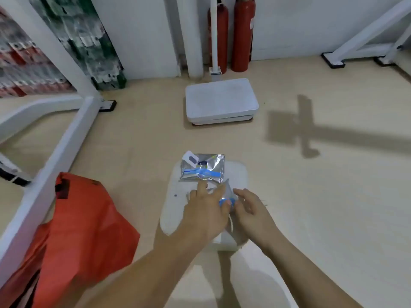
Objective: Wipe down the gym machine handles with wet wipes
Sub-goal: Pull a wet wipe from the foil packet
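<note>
Silver foil wet-wipe pack (203, 168) lies flat on the white padded seat (173, 210), its label flap peeled back from a dark opening; contents are not discernible. Left hand (206, 210) covers a crumpled blue-edged wrapper (224, 202) just below the pack, grip undeterminable. Right hand (251, 210) hovers beside it, fingers loosely apart.

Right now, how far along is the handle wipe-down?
Barely started. Done: the silver foil wet-wipe pack with a blue label lies on the white padded surface, and its white flap looks lifted. In hand: the left hand and right hand meet at a crumpled blue-marked piece, too blurred to tell the grip. Left: no wipe is clearly out and no handle is being wiped.
</note>
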`<state>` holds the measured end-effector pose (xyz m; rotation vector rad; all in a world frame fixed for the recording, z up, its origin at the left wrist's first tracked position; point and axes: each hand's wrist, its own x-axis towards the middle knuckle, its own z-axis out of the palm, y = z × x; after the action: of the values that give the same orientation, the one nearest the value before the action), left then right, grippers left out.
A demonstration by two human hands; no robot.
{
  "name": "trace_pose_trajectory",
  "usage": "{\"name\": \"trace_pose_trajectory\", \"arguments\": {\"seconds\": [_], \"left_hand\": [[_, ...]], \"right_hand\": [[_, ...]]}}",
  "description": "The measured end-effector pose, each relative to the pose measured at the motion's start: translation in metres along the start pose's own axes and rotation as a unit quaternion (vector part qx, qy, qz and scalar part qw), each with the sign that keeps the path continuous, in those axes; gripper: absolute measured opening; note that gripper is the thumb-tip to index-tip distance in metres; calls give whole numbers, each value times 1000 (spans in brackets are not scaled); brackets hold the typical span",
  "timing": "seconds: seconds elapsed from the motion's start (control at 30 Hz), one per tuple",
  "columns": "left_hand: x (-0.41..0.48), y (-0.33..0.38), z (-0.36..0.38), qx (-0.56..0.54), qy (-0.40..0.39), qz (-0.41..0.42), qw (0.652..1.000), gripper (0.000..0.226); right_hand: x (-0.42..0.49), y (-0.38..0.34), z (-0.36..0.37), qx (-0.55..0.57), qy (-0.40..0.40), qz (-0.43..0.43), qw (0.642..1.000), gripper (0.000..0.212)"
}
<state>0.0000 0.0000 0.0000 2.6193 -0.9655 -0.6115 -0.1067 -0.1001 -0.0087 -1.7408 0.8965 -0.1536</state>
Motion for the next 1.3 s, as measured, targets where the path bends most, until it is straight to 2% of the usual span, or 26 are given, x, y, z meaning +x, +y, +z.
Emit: {"name": "trace_pose_trajectory", "arguments": {"seconds": [0.1,0.17,0.3,0.4,0.47,0.53,0.63,0.7,0.8,0.9,1.03,1.3], "left_hand": [[6,-7,10,22,42,4,999,35],[10,-13,10,-32,69,-8,997,28],[11,-21,9,-101,82,-20,991,9],[16,-30,6,-172,77,-38,981,24],[21,-37,2,-232,76,-41,969,26],[22,-46,-3,-255,82,-38,963,30],[23,-51,-5,-199,57,-49,977,38],[23,-49,-1,-162,44,-42,985,28],[21,-42,13,-78,68,3,995,11],[20,-33,19,-24,80,1,997,20],[22,-25,20,-2,88,-22,996,17],[26,-14,30,8,81,-77,994,19]], "right_hand": [[21,13,14,-98,-4,-46,994,27],[28,10,14,-120,8,-21,993,21],[30,14,15,-31,55,35,997,12],[30,22,23,87,52,89,991,30],[35,26,23,107,42,114,987,46],[36,25,22,106,27,118,987,53],[36,28,24,87,25,101,991,53],[34,28,27,84,13,87,993,53],[34,31,25,110,-15,81,990,58],[31,28,19,110,-67,47,990,58],[26,27,14,63,-122,30,990,57],[25,34,17,77,-88,26,993,60]]}}
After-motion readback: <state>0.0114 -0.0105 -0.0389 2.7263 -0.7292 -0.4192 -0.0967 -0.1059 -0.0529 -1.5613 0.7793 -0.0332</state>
